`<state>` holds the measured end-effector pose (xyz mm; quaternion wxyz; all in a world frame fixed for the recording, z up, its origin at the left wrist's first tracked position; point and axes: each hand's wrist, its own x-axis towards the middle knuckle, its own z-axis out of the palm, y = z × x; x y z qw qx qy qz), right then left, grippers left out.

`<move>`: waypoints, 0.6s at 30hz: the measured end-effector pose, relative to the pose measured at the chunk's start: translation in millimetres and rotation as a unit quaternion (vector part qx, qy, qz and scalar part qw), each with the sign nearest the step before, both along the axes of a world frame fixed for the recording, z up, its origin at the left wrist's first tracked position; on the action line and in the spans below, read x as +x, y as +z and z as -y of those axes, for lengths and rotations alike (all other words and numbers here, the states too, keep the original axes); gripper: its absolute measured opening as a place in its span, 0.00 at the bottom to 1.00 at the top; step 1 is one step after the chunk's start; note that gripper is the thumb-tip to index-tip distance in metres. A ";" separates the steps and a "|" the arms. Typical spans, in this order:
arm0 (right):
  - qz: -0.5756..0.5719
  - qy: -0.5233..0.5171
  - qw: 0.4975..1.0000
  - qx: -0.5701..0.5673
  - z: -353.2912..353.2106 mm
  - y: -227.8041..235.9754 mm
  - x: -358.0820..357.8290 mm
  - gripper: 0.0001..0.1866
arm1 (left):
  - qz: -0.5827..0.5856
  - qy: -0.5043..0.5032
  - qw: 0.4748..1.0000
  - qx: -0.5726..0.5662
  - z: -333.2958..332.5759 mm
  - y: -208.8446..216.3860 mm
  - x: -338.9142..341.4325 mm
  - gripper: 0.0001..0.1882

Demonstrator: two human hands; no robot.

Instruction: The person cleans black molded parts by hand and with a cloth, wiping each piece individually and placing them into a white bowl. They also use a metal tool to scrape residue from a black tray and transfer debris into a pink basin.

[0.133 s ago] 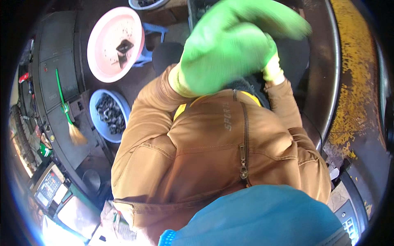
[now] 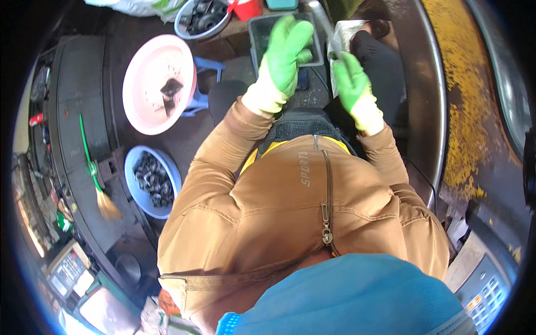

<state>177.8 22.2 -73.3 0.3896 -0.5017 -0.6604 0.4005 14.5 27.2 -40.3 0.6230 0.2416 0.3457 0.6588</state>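
Both my hands wear green gloves with pale yellow cuffs. My left hand [image 2: 286,58] is raised in front of me, its fingers stretched out and holding nothing; it is over the near side of a dark rectangular tray [image 2: 258,28]. To its right, my right hand [image 2: 352,84] seems closed around the lower end of a long grey metal tool [image 2: 322,19]. This tool slants up past the tray's right side; blur hides its exact kind. The two hands are apart.
At left stand a pink basin [image 2: 146,106] with dark pieces, on a blue stool [image 2: 209,66], and a blue basin [image 2: 129,167] of black parts. Another basin [image 2: 181,30] stands at the far side. A yellow, worn machine edge [image 2: 463,111] runs along the right. A broom [image 2: 92,162] leans left.
My left hand has dropped away from close to the camera, where it covered most of my right hand. Both hands now show separately, and the tray and grey tool have come into sight.
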 end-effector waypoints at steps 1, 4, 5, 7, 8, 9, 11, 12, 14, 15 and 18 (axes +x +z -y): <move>0.058 0.026 0.995 0.072 5.0 9.9 1.9 0.15 | 0.068 -0.102 0.989 -0.088 -5.8 -8.6 2.2 0.18; 0.175 0.065 0.947 0.262 19.2 39.5 -0.8 0.17 | 0.216 -0.173 0.957 -0.084 -16.6 -24.8 28.5 0.15; 0.186 0.071 0.949 0.245 22.6 54.3 9.6 0.17 | 0.214 -0.146 0.965 -0.041 -18.0 -28.6 35.8 0.14; 0.201 0.082 0.951 0.219 30.2 90.6 40.8 0.17 | 0.283 -0.175 0.943 0.014 -33.3 -34.0 31.7 0.12; 0.249 0.040 0.922 0.294 40.9 115.4 63.8 0.17 | 0.298 -0.196 0.934 0.033 -42.4 -35.5 22.4 0.10; 0.303 -0.054 0.901 0.305 70.0 143.9 85.1 0.18 | 0.361 -0.283 0.882 0.113 -49.0 -36.3 7.7 0.11; 0.246 -0.258 0.796 0.489 106.5 192.5 120.2 0.19 | 0.240 -0.203 0.946 0.077 -50.4 -42.3 -20.8 0.15; 0.270 -0.352 0.698 0.562 119.6 212.7 137.7 0.19 | 0.227 -0.191 0.953 0.068 -51.2 -46.3 -35.7 0.17; 0.339 -0.542 0.493 0.590 132.9 237.9 164.7 0.19 | 0.341 -0.229 0.909 0.075 -53.7 -58.6 -69.9 0.18; 0.308 -0.599 0.486 0.557 132.2 242.6 174.2 0.18 | 0.353 -0.189 0.916 0.038 -53.8 -66.2 -86.4 0.19; -0.004 -0.548 0.722 0.422 113.8 230.0 172.8 0.21 | 0.343 -0.123 0.931 0.005 -40.2 -88.1 -135.1 0.19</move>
